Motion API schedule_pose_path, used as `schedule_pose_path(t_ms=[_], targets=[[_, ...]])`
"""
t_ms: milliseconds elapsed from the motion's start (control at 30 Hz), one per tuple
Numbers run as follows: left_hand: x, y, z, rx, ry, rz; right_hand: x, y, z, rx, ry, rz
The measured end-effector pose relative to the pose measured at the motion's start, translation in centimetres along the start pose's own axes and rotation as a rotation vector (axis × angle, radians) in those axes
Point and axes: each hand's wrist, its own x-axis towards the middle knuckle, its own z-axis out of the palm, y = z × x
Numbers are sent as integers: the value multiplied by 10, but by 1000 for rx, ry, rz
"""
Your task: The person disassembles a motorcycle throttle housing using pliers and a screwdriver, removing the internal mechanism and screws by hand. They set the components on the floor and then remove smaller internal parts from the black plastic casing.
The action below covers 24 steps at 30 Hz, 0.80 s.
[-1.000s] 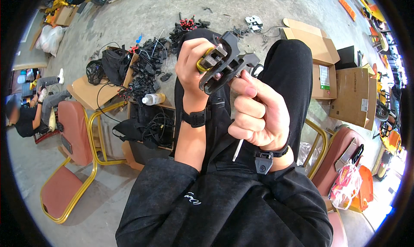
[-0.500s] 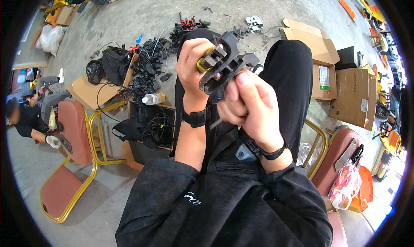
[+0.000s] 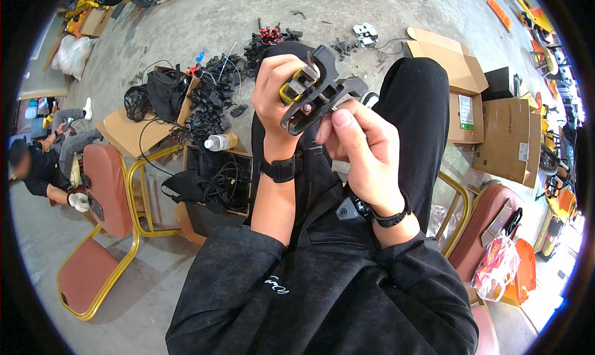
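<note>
Above my lap, my left hand (image 3: 273, 94) is closed around a black clamp bracket (image 3: 328, 85) with curved arms. Next to my fingers the bracket carries a blocky metal piece with a yellow edge (image 3: 299, 85). Thumb and fingers of my right hand (image 3: 365, 138) are pinched together at the bracket's lower right side. Between them a small thin metal rod (image 3: 334, 108) shows only its tip, against the bracket; the rest is hidden by my fingers. Both wrists wear black straps.
Black parts and cables (image 3: 214, 88) lie heaped on the floor ahead left, near a bottle (image 3: 220, 142). Cardboard boxes (image 3: 505, 135) stand at right. Chairs (image 3: 108, 187) flank me on both sides. At far left a co-worker's gloved hand (image 3: 79, 201) touches a dark flat object.
My right hand has turned, its fingers going from a curled fist to a pinch. The rod end below that fist is no longer visible. The bracket has tilted slightly and shifted left.
</note>
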Motion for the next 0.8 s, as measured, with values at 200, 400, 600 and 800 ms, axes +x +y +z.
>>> schedule_pose_path(t_ms=[200,400,600,800], targets=[[5,7,-3,-86,-6,-65,4,-4,-5,1029,-272,539],[4,5,3,-53,9,-33,5,-4,-12,1326,-347,685],[-1,0,-5,-18,-89,-5,-4,-4,8,-57,80,106],[-12,-17,1,69,-75,-71,8,7,0,-780,117,-541]])
